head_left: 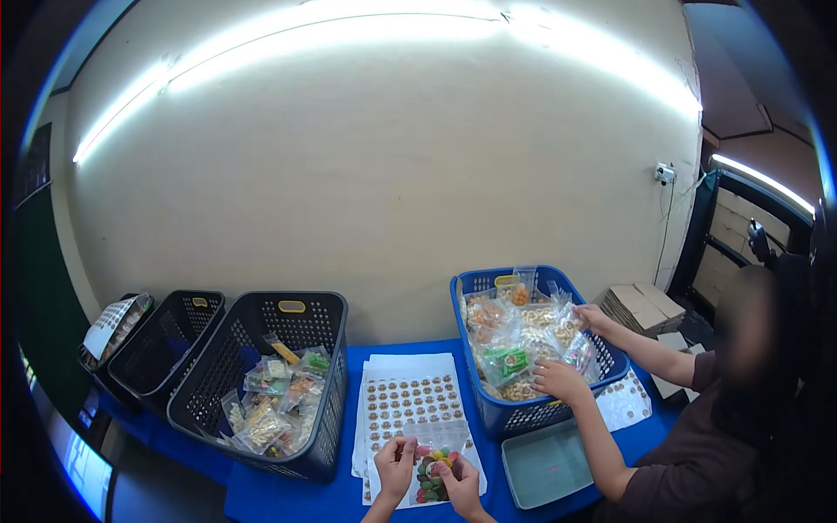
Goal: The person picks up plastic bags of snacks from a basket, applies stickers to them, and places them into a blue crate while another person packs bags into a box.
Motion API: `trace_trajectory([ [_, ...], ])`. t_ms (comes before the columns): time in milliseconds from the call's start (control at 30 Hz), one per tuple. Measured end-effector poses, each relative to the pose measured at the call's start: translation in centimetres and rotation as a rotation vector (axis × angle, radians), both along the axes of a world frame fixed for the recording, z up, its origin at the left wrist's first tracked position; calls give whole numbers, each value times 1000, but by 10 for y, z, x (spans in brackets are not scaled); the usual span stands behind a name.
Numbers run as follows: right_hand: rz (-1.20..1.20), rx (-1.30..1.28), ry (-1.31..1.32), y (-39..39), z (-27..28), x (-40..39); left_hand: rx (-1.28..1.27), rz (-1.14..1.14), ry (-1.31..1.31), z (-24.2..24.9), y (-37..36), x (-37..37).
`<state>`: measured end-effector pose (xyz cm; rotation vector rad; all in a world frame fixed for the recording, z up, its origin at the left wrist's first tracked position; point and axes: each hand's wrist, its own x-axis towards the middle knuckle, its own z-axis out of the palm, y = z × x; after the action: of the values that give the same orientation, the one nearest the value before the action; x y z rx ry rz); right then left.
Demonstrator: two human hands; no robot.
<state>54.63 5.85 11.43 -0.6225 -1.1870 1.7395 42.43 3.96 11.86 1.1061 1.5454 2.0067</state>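
Note:
Low in the middle, my left hand (396,468) pinches the upper left edge of a clear bag (429,468) of red, yellow and green pieces. My right hand (459,481) grips the same bag's right side, its thumb over the front near a small round sticker. Beneath and behind the bag lie white sheets (384,394) with rows of round stickers. To the left, a dark grey basket (328,383) holds several small filled bags. A blue basket (610,353) full of snack bags stands to the right.
At the right, another person (697,418) has both hands in the blue basket. A grey-green tray (520,492) and another sticker sheet (629,403) lie on the blue cloth (279,497). More dark baskets (166,340) stand far left; flat cardboard (645,307) is stacked back right.

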Motion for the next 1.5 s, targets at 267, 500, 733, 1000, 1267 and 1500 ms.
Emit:
trace_trajectory([
  [267,55,184,-19,-6,-1,-7,40,50,-30,14,-8,-4],
  [500,113,309,-488,-11,-2,2,-131,-98,-271,-13,-10,-24],
  [733,194,319,-433,24,-41,34,-247,-204,-66,-37,-29,-44],
  [1000,111,698,-714,-7,-43,10,-405,-465,272,-43,-68,-8],
  [1267,-100,654,-789,-18,-68,-12,-366,-220,258,-55,-61,-23],
  [1500,47,550,-691,-35,-41,8,-320,-111,314,-58,-59,-34],
])
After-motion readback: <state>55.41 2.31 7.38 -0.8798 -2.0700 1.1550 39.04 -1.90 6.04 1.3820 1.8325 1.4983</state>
